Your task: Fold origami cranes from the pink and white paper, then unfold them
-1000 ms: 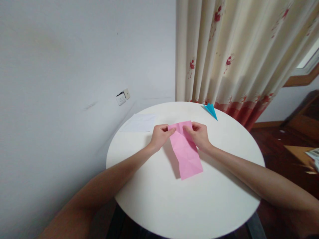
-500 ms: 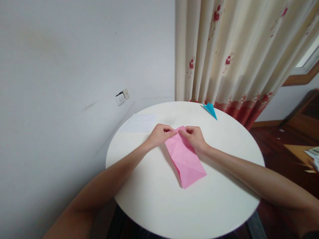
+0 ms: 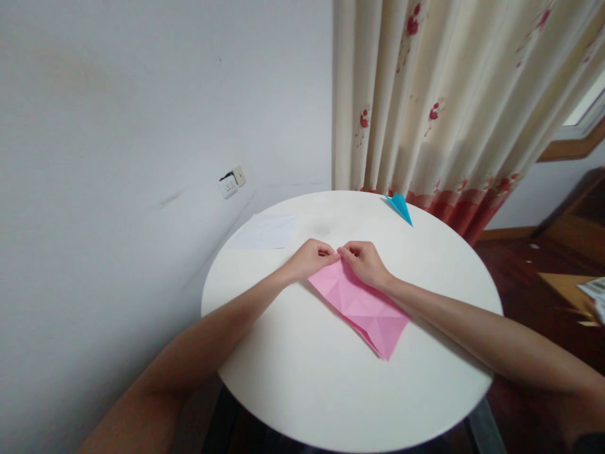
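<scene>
left hand + right hand: both pinch pink paper top corner | long axis runs to lower right | surface

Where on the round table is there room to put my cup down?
The widest bare patch is the near part of the table, between the two arms and below the pink paper. The right side is bare too. It is crowded where both hands pinch the paper; the white sheet and blue paper sit at the far rim.

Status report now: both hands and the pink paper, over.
Left hand and right hand pinch pink paper at its far corner. Paper flat on white table. Nothing in the way.
</scene>
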Available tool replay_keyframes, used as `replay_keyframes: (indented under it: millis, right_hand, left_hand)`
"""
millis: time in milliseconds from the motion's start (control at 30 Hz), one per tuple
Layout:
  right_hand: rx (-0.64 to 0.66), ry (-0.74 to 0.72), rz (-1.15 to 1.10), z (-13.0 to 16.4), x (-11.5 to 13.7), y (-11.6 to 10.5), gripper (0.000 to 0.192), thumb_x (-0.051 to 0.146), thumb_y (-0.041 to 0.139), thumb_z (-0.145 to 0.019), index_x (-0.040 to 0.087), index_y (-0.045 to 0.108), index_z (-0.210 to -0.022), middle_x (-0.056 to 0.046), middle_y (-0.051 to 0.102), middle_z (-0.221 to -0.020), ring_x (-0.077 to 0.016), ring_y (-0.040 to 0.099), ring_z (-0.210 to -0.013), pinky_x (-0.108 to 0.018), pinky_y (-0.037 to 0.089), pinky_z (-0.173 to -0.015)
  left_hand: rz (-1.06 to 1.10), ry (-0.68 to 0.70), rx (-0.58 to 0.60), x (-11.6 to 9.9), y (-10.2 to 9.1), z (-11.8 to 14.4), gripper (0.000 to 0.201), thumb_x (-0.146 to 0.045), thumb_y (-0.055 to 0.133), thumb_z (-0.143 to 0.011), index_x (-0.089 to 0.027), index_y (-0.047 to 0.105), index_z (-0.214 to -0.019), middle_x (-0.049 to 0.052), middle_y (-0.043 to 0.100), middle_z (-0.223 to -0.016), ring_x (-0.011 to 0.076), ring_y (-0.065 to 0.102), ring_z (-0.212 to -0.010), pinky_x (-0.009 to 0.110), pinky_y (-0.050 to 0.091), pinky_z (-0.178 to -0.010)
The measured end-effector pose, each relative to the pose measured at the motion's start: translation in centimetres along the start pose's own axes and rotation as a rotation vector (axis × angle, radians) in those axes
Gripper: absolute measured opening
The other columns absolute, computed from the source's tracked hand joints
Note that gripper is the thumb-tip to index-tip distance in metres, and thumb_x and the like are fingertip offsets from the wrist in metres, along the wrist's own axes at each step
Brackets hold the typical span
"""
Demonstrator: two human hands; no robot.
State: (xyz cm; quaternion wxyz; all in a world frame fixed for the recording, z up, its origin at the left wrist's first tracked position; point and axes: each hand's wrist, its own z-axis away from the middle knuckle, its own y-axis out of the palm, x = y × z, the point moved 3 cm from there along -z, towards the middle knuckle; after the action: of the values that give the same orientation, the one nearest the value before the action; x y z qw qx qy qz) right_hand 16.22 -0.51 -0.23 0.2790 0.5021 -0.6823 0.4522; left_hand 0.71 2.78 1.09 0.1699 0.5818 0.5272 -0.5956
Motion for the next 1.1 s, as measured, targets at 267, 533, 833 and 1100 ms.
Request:
replay_keyframes:
  millis: [267,533,833,1100]
  right_hand:
    - [0.098,-0.018,0.093,-0.3,-0.6,-0.3,0.035,0.035,0.048,-0.085,0.015,0.054,-0.058,0.002,0.048,-0.055,-0.0105,0.039,-0.055,-0.024,0.03,-0.053]
    - [0.166,-0.033,0.202,-0.2,-0.5,0.0,0.032,0.029,0.043,-0.086,0.016,0.052,-0.058,0.002,0.048,-0.054,-0.0109,0.041,-0.055,-0.024,0.027,-0.052]
    - [0.082,-0.054,0.236,-0.1,0.0,-0.2,0.023,0.026,0.049,-0.085,0.015,0.062,-0.07,-0.003,0.065,-0.068,-0.0137,0.055,-0.063,-0.024,0.037,-0.061]
    - [0.122,-0.12,0.237,-0.2,-0.1,-0.3,0.021,0.02,0.048,-0.084,0.015,0.065,-0.073,-0.003,0.067,-0.071,-0.0143,0.058,-0.067,-0.025,0.04,-0.065]
  left_hand:
    - [-0.026,-0.047,0.014,0.8,-0.1,0.0,0.041,-0.05,0.064,-0.076,-0.011,0.066,-0.065,0.001,0.058,-0.059,0.0118,0.05,-0.057,0.023,0.034,-0.052]
    - [0.045,-0.028,0.013,1.5,0.1,-0.3,0.031,-0.042,0.067,-0.076,-0.012,0.07,-0.079,0.006,0.068,-0.076,0.0141,0.059,-0.068,0.024,0.042,-0.063]
    - [0.06,-0.008,-0.124,0.8,0.5,-0.4,0.022,-0.033,0.065,-0.076,-0.013,0.065,-0.067,0.003,0.064,-0.066,0.0126,0.055,-0.062,0.023,0.04,-0.058]
    - [0.029,0.026,-0.086,1.1,0.4,-0.3,0.023,-0.034,0.066,-0.076,-0.012,0.069,-0.074,0.005,0.068,-0.073,0.0142,0.059,-0.066,0.024,0.044,-0.062]
